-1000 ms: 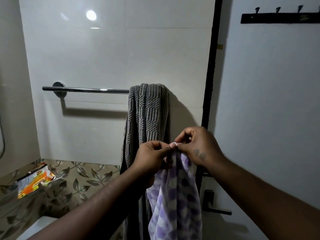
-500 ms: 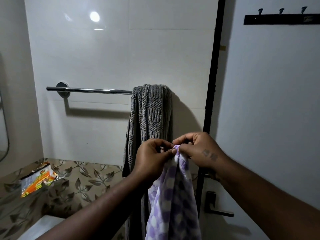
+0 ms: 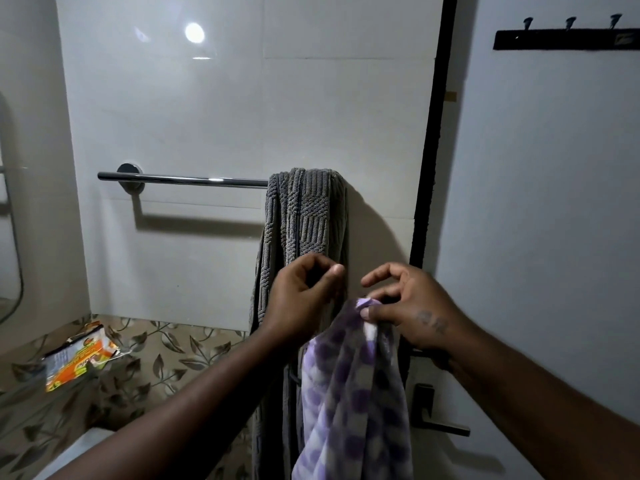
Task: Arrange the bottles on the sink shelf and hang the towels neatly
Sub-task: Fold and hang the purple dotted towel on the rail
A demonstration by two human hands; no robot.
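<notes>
You face a white tiled wall (image 3: 242, 116), with a pale door (image 3: 554, 202) filling the right of the frame. A grey towel (image 3: 304, 216) hangs over the right end of the chrome towel rail (image 3: 183, 180) at the centre. Low in the middle, a purple checked towel (image 3: 353, 393) hangs down from your right hand (image 3: 412, 310), whose thumb and finger pinch its top corner. Your left hand (image 3: 301, 299) is just beside it, fingers curled loosely and holding nothing. An orange packet (image 3: 79, 358) lies at the lower left.
</notes>
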